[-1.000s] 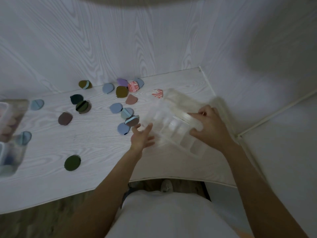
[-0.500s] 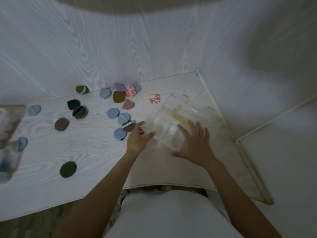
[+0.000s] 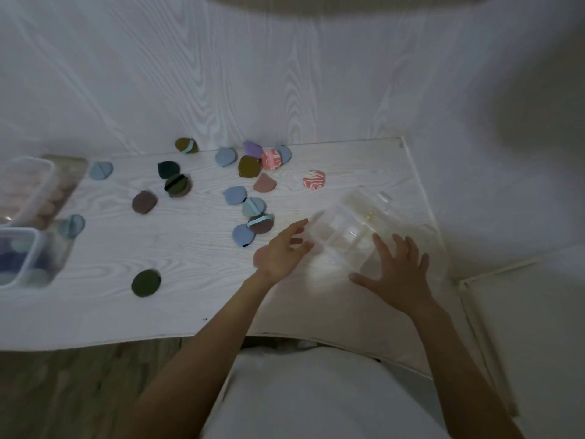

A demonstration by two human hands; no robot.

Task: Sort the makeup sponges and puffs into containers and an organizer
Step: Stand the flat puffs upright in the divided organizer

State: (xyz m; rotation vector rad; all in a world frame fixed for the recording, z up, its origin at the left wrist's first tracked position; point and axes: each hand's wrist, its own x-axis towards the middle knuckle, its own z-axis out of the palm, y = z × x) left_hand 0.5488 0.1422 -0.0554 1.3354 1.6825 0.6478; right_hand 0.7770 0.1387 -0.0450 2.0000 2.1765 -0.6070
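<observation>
A clear plastic organizer (image 3: pixel 351 229) with divided compartments sits on the white table (image 3: pixel 190 299), right of centre. My left hand (image 3: pixel 278 253) is at its left side, fingers spread, fingertips touching its edge. My right hand (image 3: pixel 395 269) lies against its near right side with fingers spread, not gripping. Several flat makeup puffs lie scattered to the left: a blue one (image 3: pixel 243 235) and a brown one with a light strap (image 3: pixel 261 222) closest to my left hand, a red marbled one (image 3: pixel 314 179) further back, a dark green one (image 3: pixel 146 282) near the front.
Two clear containers stand at the table's left edge: one with pinkish puffs (image 3: pixel 47 172) behind, one with bluish contents (image 3: pixel 30 248) in front. A wood-grain wall rises behind the table. The table's right edge (image 3: pixel 424 198) runs just beyond the organizer.
My right hand let go of the organizer, which came down to rest on the table. Both hands now lie spread against its sides.
</observation>
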